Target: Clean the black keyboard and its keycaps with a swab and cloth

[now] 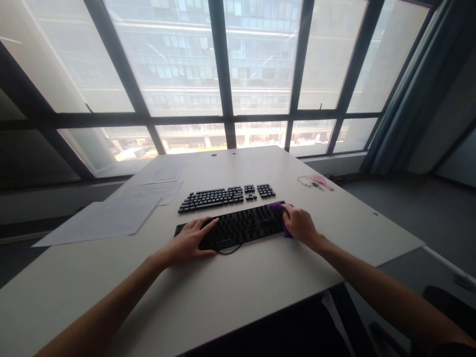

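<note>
A black keyboard [241, 226] lies across the white desk in front of me. Its top looks dark and bare, with small switches and no lettered caps visible. My left hand [191, 241] spans its left end, fingers over the top and thumb at the near edge, holding it. At the right end, my right hand [300, 224] is closed on a purple cloth [287, 232], which touches the keyboard's top and hangs over its near edge. Just behind lie loose black keycaps [215, 197], set out in keyboard order. A thin black cable [230, 251] curves out at the near edge.
White paper sheets [107, 215] spread over the desk's left side. A pink-handled object [323, 182] lies at the right beside small clear and metal pieces. Large windows [186, 59] stand behind the white desk [241, 282]. Something black [275, 332] sits below its near edge.
</note>
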Motion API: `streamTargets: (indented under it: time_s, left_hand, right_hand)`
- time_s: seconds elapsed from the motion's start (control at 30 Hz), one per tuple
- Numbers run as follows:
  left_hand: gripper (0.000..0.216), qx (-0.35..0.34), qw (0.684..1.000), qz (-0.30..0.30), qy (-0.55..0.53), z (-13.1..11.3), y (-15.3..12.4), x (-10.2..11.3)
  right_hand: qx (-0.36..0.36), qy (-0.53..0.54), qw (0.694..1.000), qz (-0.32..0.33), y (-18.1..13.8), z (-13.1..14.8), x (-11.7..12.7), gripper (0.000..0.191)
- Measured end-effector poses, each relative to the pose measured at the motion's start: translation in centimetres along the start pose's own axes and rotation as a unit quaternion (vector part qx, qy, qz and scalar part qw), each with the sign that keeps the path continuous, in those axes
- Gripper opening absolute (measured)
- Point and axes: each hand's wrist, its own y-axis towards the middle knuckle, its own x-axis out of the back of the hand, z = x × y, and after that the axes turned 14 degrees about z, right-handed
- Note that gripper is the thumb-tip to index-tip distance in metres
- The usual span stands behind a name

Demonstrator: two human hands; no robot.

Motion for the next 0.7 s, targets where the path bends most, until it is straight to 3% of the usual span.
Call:
streamTargets:
  time_s: [0.07,0.17,0.3,0.4,0.47,0.53,0.63,0.7]
  left_hand:
    - [0.094,-0.001,1.0,-0.003,-0.003,0.0,-0.1,0.0]
    - [0.094,-0.006,1.0,-0.005,-0.004,-0.1,-0.1,0.0]
    - [0.094,-0.007,1.0,0.0,0.001,-0.1,0.0,0.0]
    - [0.095,-0.007,1.0,0.003,-0.002,-0.1,0.1,-0.1]
    - [0.095,-0.007,1.0,0.0,-0.007,-0.2,0.1,-0.2]
    - [0.095,-0.006,1.0,0.0,-0.01,-0.2,0.1,-0.2]
    - [0.094,-0.004,1.0,0.0,-0.008,-0.4,0.0,-0.1]
    - [0.095,-0.005,1.0,0.001,-0.006,-0.4,0.0,-0.1]
  right_hand:
    - [0.14,-0.007,0.99,0.018,-0.4,0.5,-1.3,0.041]
    - [0.192,-0.025,0.981,0.022,-1.3,-0.5,-2.2,0.056]
    - [0.146,-0.059,0.986,0.056,-2.1,-2.7,-0.8,0.055]
    - [0.04,-0.056,0.994,0.08,-1.6,-3.4,1.0,0.042]
    - [-0.05,-0.044,0.996,0.065,-0.4,-2.9,1.8,0.036]
    - [-0.088,-0.024,0.996,0.013,1.1,-1.7,2.1,0.034]
    - [-0.068,0.013,0.997,-0.019,2.8,1.1,1.1,0.035]
    - [0.04,0.04,0.998,0.003,3.2,3.1,-0.3,0.037]
